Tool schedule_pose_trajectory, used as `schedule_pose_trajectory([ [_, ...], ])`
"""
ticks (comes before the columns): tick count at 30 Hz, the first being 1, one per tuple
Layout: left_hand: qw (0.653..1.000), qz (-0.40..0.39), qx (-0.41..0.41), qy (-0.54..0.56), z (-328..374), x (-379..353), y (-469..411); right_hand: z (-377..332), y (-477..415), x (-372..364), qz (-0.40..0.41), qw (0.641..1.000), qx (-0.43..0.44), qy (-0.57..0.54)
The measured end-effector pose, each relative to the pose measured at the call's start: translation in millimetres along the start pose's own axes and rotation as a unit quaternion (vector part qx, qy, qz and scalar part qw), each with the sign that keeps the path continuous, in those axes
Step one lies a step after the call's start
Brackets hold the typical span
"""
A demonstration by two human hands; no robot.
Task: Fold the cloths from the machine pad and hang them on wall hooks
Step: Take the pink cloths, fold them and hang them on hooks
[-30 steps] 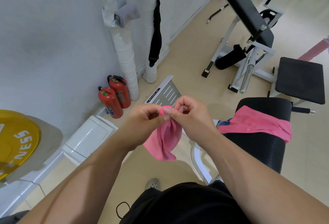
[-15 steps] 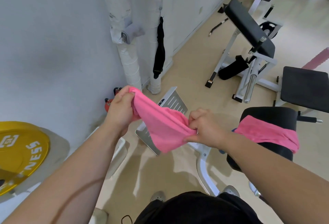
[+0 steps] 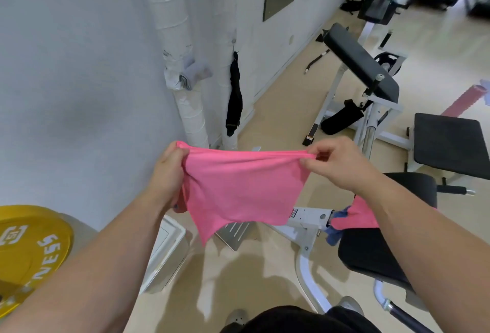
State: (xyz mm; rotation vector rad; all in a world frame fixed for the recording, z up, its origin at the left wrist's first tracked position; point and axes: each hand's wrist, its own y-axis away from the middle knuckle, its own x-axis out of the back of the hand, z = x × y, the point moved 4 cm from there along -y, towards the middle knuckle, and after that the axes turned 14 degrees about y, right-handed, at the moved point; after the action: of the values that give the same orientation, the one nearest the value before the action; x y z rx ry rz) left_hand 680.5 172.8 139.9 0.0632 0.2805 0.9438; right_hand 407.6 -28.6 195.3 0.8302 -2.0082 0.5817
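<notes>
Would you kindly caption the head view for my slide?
Left hand and right hand stretch a pink cloth; a second pink cloth lies on the machine pad.

Both arms outstretched; left hand [image 3: 166, 173] clenched; right hand [image 3: 342, 165] pinching.

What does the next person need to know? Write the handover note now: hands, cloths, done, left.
Left grip and right grip each hold a top corner of the pink cloth, which is spread in the air between them, unfolded.
A second pink cloth and a blue cloth lie on the black machine pad.
Done: one cloth in hand. No pink cloth hangs on the wall.
Left: fold the held cloth, hang it, then do the other two.
</notes>
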Motion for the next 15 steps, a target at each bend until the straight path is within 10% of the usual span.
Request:
schedule_pose_trajectory([
  [15,0.997,-0.038,-0.010,-0.061,2,-6,-12,36,18,-15,-0.022,0.909,-0.261,-0.325],
])
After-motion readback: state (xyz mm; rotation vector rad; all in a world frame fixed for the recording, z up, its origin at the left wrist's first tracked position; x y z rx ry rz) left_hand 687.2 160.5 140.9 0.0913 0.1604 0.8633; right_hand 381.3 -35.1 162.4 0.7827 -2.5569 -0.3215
